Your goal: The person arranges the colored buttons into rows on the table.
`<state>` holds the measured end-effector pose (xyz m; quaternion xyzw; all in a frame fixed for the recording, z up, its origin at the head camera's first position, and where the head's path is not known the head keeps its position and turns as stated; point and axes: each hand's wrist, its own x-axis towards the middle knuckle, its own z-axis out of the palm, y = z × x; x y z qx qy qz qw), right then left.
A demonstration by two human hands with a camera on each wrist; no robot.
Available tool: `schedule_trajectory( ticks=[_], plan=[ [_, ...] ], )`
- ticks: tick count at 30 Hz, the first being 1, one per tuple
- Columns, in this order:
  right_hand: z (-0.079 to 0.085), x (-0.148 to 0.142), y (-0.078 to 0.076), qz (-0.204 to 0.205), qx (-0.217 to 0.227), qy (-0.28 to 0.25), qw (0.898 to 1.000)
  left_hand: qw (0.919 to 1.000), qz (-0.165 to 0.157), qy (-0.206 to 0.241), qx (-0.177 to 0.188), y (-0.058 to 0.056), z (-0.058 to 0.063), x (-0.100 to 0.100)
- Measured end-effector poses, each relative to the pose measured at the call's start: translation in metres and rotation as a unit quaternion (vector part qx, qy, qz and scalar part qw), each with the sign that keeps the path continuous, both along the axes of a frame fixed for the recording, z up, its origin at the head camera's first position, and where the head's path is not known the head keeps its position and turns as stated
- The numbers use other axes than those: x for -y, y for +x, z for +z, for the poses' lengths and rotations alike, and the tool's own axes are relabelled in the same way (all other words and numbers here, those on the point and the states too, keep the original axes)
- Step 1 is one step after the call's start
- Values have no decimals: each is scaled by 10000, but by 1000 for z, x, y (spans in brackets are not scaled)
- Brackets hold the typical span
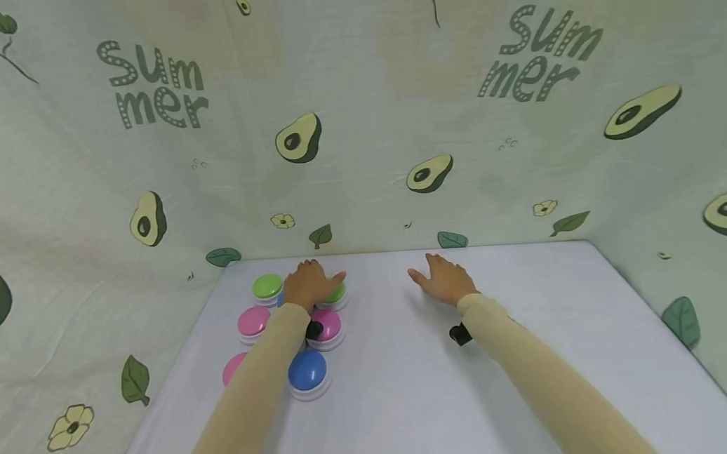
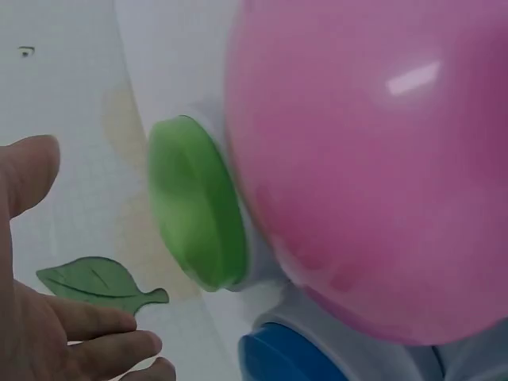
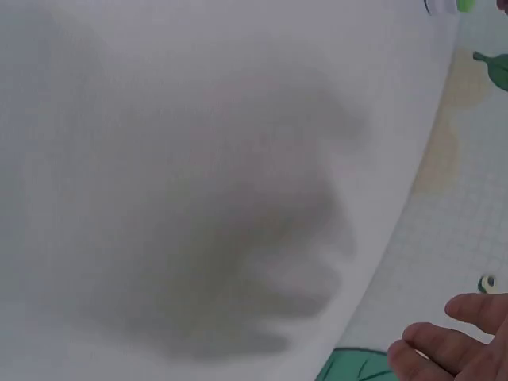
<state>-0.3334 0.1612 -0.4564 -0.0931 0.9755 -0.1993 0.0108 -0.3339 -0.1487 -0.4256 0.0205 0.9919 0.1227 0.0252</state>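
So in the head view the left hand [image 1: 310, 285] is over a bunch of round buttons on the left half of the white desk [image 1: 401, 407]. It blocks a blue button [image 1: 280, 299] and part of a green button [image 1: 335, 291]. Left wrist view sorts that out: fingers fairly straight, thumb apart, gripping nothing, with a visible gap to the green cap left of centre. A pink cap fills the right side there, and a blue one pokes in at the bottom.

Only the head view gets the wider layout: another green button [image 1: 268, 286] at the group's upper left, a pink button [image 1: 254, 321] below it, a second pink button [image 1: 234, 368] half behind the sleeve [image 1: 243, 411], a magenta button [image 1: 327, 325] by the wrist, and a bigger-looking blue button [image 1: 307, 370] lowest.

The right hand [image 1: 446, 281], right of centre, is over bare desk, fingers spread and holding nothing; its wrist view catches a big blurry shadow [image 3: 238, 254].

Caps all point up off white bases, though the left wrist view tips the green one leftward. They're round, so I can't pick a long axis.
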Motion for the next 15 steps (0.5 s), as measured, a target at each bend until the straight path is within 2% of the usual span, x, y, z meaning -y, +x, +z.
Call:
schedule_trajectory(
  ticks=[8,11,15],
  plan=[
    [-20,44,0,281,464,-430,9976,9996,-166,-170,161,1,-16,11],
    [-24,59,-2,446,590,-638,9952,9990,-250,-342,158,3,-18,13],
    [-26,79,-6,601,545,-737,9940,9981,-260,-496,268,4,-17,15]
  ],
)
